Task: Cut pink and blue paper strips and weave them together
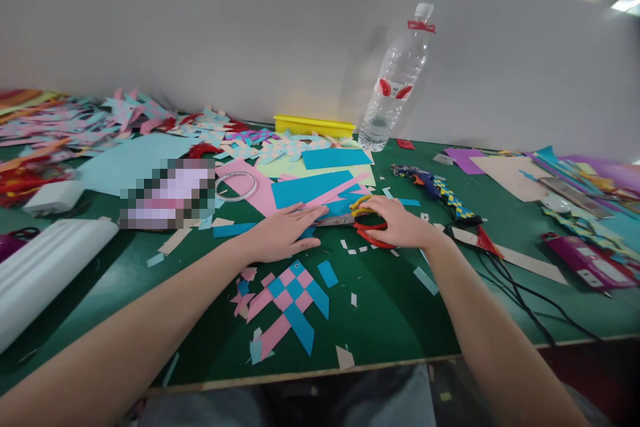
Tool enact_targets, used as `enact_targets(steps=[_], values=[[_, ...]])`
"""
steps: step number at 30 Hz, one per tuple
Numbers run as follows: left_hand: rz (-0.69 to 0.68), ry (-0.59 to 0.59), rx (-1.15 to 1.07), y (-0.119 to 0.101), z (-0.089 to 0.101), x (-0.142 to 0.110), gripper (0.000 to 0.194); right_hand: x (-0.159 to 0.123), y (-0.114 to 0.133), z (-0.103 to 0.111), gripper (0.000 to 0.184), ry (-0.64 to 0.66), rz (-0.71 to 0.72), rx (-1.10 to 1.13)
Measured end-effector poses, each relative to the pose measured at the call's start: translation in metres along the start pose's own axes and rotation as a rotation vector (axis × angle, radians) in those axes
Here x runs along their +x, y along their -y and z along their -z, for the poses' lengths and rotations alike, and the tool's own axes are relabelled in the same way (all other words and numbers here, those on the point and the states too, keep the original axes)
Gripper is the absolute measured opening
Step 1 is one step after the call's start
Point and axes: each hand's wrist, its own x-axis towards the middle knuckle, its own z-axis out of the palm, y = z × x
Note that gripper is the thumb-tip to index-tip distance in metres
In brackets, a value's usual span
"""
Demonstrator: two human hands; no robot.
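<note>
My left hand (283, 232) lies with its fingers stretched out over blue and pink paper strips (335, 190), pressing on them near the scissors' blades. The fingers of my right hand (397, 221) are on the scissors (367, 230), which have one yellow and one red handle; their blades point left toward my left hand. Below my hands lies a woven paper fish (293, 290) in pink and blue checks, flat on the green table (390, 320). A small blue paper piece (327, 273) rests beside it. Part of the blades is covered by paper and fingers.
A clear plastic bottle (395, 87) leans at the back wall, right of a yellow folded strip (315, 125). A glue gun (440, 192) with checked wrapping lies right, its cable trailing down. A tape ring (236, 185), a blurred phone (170, 195) and heaped paper strips (65, 123) are left.
</note>
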Motion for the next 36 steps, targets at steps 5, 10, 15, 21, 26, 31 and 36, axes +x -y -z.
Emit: enact_targets(steps=[5,10,15,21,26,31,36], values=[[0.014,0.012,0.003,-0.001,0.0,0.0,0.069,0.003,0.009,-0.005,0.043,-0.012,-0.003,0.005],[0.045,0.003,-0.008,-0.003,0.001,0.0,0.068,0.003,0.011,-0.004,0.043,0.014,0.01,0.01],[0.071,0.008,-0.071,-0.006,0.004,0.001,0.066,0.002,0.012,-0.003,0.043,0.019,0.032,0.03],[0.106,-0.037,-0.196,-0.007,0.01,-0.002,0.065,0.002,0.012,-0.004,0.043,0.006,0.024,0.034],[0.117,-0.171,-0.423,-0.008,0.014,-0.004,0.055,0.0,0.01,-0.002,0.042,-0.016,0.027,0.028],[0.119,-0.205,-0.547,-0.009,0.015,-0.004,0.055,0.0,0.011,-0.003,0.041,-0.026,0.026,0.014],[0.132,-0.194,-0.599,-0.008,0.013,-0.005,0.055,0.001,0.01,-0.003,0.042,-0.033,0.021,0.007]])
